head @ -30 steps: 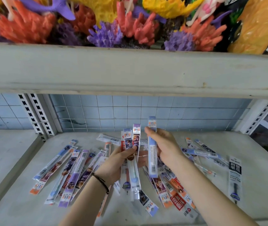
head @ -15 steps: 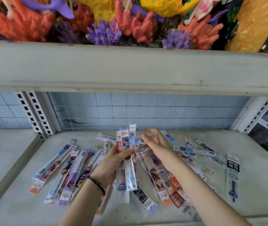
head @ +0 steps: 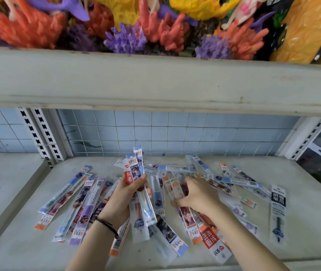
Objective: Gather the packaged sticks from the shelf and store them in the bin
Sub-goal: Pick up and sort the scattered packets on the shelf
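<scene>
Several long packaged sticks [head: 73, 200] lie scattered over the grey shelf [head: 302, 249]. My left hand [head: 123, 196] holds a bunch of packaged sticks [head: 134, 169] upright above the pile's middle. My right hand [head: 196, 194] is palm down on the pile just to the right, fingers curled around a purple-and-orange packet [head: 177, 189] that still lies among the others. A black-labelled packet [head: 277, 208] lies alone at the far right. No bin is in view.
An upper shelf board [head: 155, 83] overhangs close above, loaded with coloured plastic coral ornaments [head: 161, 30]. A blue tiled wall [head: 175, 133] backs the shelf. Slotted metal uprights [head: 44, 137] stand at left and another upright [head: 308, 137] at right. A second shelf bay [head: 1, 177] lies left.
My right hand passed its blue packet to the bunch in my left hand, then dropped onto the pile and curled over another packet. The left hand's bunch stayed upright.
</scene>
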A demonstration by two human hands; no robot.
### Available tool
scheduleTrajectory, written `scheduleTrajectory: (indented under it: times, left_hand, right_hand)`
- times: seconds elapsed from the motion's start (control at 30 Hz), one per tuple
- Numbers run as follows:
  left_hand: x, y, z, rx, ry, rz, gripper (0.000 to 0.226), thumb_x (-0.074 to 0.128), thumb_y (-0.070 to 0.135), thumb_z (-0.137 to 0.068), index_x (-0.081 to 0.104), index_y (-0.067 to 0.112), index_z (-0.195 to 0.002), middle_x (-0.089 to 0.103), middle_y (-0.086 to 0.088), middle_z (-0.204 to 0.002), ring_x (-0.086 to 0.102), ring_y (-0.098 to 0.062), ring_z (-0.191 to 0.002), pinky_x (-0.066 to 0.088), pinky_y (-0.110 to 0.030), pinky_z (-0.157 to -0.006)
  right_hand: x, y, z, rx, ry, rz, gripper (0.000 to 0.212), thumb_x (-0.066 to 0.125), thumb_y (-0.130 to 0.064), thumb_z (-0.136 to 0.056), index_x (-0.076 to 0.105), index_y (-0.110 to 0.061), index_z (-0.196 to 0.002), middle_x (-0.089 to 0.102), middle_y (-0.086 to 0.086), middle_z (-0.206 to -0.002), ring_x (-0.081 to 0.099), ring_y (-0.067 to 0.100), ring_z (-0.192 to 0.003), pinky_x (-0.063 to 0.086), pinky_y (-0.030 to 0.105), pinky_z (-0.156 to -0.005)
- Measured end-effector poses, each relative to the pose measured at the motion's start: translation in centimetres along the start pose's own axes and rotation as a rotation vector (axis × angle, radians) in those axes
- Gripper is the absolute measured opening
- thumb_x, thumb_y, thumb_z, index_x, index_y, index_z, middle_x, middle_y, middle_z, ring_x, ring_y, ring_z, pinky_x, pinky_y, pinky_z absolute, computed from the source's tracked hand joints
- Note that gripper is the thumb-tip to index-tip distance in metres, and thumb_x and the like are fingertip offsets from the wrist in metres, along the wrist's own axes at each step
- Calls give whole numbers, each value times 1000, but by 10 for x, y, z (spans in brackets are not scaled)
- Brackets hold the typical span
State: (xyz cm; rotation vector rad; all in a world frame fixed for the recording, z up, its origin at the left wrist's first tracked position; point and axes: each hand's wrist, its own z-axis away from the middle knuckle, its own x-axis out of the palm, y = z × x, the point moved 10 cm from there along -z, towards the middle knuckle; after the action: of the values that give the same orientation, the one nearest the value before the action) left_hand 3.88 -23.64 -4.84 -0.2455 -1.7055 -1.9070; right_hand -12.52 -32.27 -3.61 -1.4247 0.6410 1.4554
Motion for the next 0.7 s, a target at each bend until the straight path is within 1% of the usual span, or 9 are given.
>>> scheduleTrajectory:
  times: [0.07,0.1,0.17,0.27,0.37,0.47,0.53,0.63,0.7]
  left_hand:
    - [-1,-1,0,-2,5,3,19,64,12,-85,51,7,-98,57,-8,-73,61,-25,-56,54,-33,-52]
    - [-2,-2,0,-2,11,4,21,65,12,-84,51,7,-99,57,-9,-74,61,-25,-57,54,-33,-52]
    - [-4,-4,0,4,30,3,20,64,12,-84,50,7,-98,56,-10,-74,61,-25,-57,53,-33,-52]
    - [-5,-4,0,14,52,-1,16,63,11,-86,50,6,-95,57,-9,-72,61,-25,-55,53,-32,-50]
    - [-2,-1,3,14,40,-22,12,60,9,-88,49,6,-92,57,-9,-66,59,-23,-52,52,-31,-48]
    - [3,0,5,1,28,-50,17,64,12,-83,53,7,-93,56,-9,-60,56,-20,-51,51,-29,-50]
    - [8,-4,6,-30,14,-16,20,65,13,-81,59,6,-99,58,-10,-66,58,-20,-55,53,-30,-55]
    - [23,-15,8,-97,-18,8,24,62,12,-86,64,1,-107,71,-19,-90,70,-27,-74,60,-36,-69]
    - [39,-20,11,-131,-94,14,24,59,13,-88,64,0,-108,69,-23,-102,70,-30,-81,59,-40,-75]
  right_hand:
    - [2,0,2,28,-46,-115,56,77,-58,-61,60,-23,-101,66,-6,-97,65,13,-77,55,30,-66]
    - [3,-1,3,38,-72,-142,50,79,-53,-63,60,-21,-97,66,-5,-90,65,13,-71,53,30,-62]
    - [0,-6,4,23,-66,-127,43,80,-46,-64,62,-17,-91,65,-4,-84,62,14,-70,47,29,-60]
    - [-2,-12,4,-15,-18,-169,32,79,-36,-66,63,-12,-77,60,-1,-69,54,15,-59,35,27,-53]
    - [5,-8,0,-16,-48,-405,30,80,-30,-65,68,-7,-78,67,4,-69,62,23,-65,38,27,-58]
    - [-3,-6,4,12,-89,-724,30,83,-23,-68,68,-4,-86,66,8,-71,59,19,-69,47,31,-67]
    - [-7,-12,7,9,-131,-928,32,84,-23,-68,70,-6,-91,71,13,-79,60,19,-67,49,32,-64]
    - [-12,-23,7,-3,-137,-1184,40,85,-30,-60,69,-7,-88,68,1,-66,51,21,-61,35,27,-51]
    - [-18,-30,5,-18,-97,-1230,35,84,-29,-61,68,-8,-85,65,-1,-63,53,18,-57,34,24,-45]
